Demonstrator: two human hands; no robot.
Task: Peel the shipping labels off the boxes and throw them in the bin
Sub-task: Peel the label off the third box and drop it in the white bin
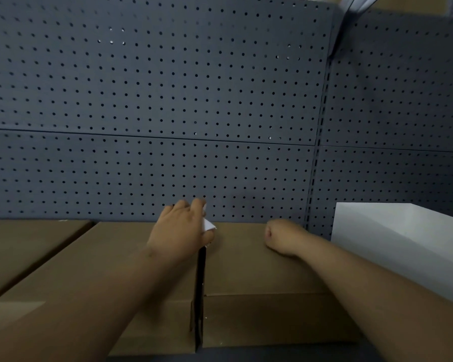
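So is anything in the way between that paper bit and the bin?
Can't tell: no bin shows here. The left hand already pinches the white label piece in its fingers, nothing between them.

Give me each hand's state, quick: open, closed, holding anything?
Left hand: closed on a white label, pinched at the far edge of the cardboard boxes.
Right hand: closed in a fist, resting on the box top, nothing visible in it.
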